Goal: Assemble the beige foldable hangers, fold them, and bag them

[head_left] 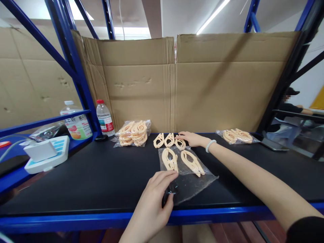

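Note:
My left hand [155,200] is at the front of the table, thumb apart from the fingers. Its fingertips rest on the clear plastic bag [194,187], by the lower end of a cream plastic looped clip [169,159] in it. A second looped clip [191,162] lies slanted beside that one in the bag. Beyond the bag, my right hand [192,138] has its fingers closed on the rightmost looped clip [180,144] of a short row; the fingertips are partly hidden. Two similar clips, a left one [159,140] and a middle one [169,140], lie to its left.
A filled bag of clips [133,133] sits back left, and a flatter bag [237,136] back right. A water bottle [105,118], larger bottle [77,121] and white power strip [48,153] stand left. Cardboard [235,87] closes the back. A person [291,104] is far right.

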Motion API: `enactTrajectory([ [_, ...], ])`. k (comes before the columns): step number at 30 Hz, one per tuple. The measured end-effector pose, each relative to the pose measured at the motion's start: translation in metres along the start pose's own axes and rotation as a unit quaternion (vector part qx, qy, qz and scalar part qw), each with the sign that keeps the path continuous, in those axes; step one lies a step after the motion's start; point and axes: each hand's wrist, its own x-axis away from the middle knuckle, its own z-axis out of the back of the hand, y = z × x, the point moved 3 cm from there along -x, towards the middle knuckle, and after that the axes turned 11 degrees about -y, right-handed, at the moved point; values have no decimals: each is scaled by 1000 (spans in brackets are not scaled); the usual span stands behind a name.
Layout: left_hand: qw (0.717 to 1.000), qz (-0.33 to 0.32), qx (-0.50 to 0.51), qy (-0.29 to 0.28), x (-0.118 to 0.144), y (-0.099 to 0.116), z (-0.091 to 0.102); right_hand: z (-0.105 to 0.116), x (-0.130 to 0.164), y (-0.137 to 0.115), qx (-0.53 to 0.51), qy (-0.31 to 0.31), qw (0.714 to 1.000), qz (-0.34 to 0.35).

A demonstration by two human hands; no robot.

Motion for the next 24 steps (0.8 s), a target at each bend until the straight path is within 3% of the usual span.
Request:
enactTrajectory([
  [4, 1000, 4, 6, 1, 0, -1, 1, 1, 10, 17, -6, -3, 1000, -21],
  [10, 1000, -1, 12, 6, 0, -3, 1, -1, 70, 30, -19, -29, 998, -49],
  [12, 1000, 1, 14, 4, 0, -3, 0, -7, 93, 28, -15, 6, 999, -50],
  [15, 1000, 5, 8, 3, 1, -2, -1, -8, 123, 19, -8, 130, 990, -47],
  [18, 1000, -3, -1, 10, 1, -1, -1, 9, 148, -5, -1, 263, 964, -38],
  [21, 1000, -11, -4, 22, 0, -1, -1, 42, 175, -51, 16, 389, 920, -30],
  [24, 1000, -14, -7, 26, -1, -1, -2, 71, 201, -109, 22, 418, 908, -23],
])
